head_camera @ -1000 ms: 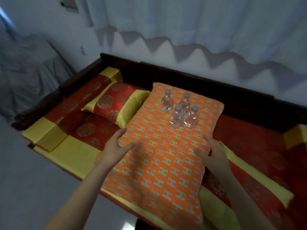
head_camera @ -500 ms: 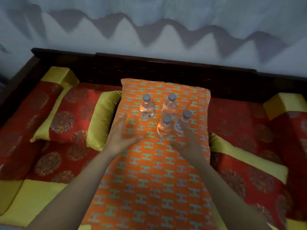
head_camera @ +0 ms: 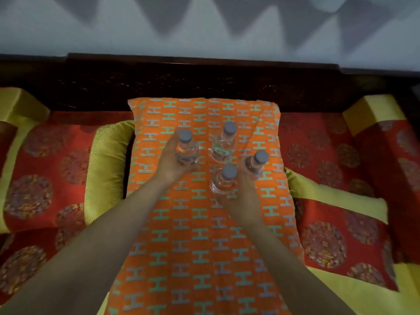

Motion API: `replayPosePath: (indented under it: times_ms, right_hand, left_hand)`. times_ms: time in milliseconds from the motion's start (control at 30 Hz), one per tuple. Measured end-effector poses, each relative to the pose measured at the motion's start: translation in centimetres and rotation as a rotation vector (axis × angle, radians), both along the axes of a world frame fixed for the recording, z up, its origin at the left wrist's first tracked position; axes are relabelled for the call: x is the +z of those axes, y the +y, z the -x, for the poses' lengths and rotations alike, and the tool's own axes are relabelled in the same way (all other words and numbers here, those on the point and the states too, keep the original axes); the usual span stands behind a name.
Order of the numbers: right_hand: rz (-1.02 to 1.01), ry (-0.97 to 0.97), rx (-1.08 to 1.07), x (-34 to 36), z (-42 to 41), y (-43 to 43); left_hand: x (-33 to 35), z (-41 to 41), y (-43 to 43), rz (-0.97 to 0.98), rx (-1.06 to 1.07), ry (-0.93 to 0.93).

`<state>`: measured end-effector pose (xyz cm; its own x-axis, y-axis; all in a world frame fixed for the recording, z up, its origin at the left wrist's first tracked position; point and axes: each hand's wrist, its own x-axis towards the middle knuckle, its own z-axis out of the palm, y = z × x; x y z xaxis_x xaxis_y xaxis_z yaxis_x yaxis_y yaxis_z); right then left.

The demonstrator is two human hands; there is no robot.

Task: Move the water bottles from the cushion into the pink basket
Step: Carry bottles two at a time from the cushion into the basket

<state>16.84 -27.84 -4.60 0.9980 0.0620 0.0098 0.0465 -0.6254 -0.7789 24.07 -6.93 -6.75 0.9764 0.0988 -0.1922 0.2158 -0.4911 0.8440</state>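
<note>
Four water bottles stand upright and close together on the orange cushion, caps up, so each long axis rises straight out of the fabric towards the camera. The left hand is wrapped round the left bottle. Its fingers curl behind the far side and the thumb crosses the near side, with the cap standing clear above the grip. The right hand is cupped against the near bottle, which sits on the thumb side of its palm. Its fingers reach past that bottle towards the right bottle, which stands just beyond the fingertips. Clear plastic and blur hide how far this hand has closed, so I cannot tell whether it has a real hold or only touches. The back bottle is untouched; it lies beyond both sets of fingers, in the gap between them, and about as near to one hand as to the other. The pink basket is out of view, so its direction from the fingers cannot be said. The coming move probably turns on lifting straight up along each bottle's axis. The cushion is soft and the bottles stand close, so a sideways drag could tip the two left standing.
</note>
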Motion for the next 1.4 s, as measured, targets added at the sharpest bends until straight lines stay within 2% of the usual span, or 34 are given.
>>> replayPosePath:
  times_ms: [233,500,700,833,1100,1400]
  right_hand:
    - [0.083,0.007,-0.056,-0.6,0.4,0.8]
    - [-0.162,0.123,-0.234,1.5,1.5,0.2]
    - [-0.239,0.088,-0.315,5.2,3.2,-2.3]
    - [-0.279,0.018,-0.394,7.9,4.6,-4.4]
    - [-0.256,-0.091,-0.569,13.7,8.4,-11.1]
    - [-0.213,-0.144,-0.730,18.2,18.5,-23.0]
  left_hand:
    - [-0.2,-0.6,-0.6,0.048,0.073,0.000]
    - [2.4,3.0,1.6,0.046,0.063,0.051]
    - [6.4,5.8,2.7,0.169,0.038,0.039]
    - [9.4,6.4,2.2,0.155,-0.050,0.017]
    - [15.4,7.4,-4.2,0.213,-0.225,-0.090]
    - [19.9,11.1,-15.8,0.249,-0.448,-0.164]
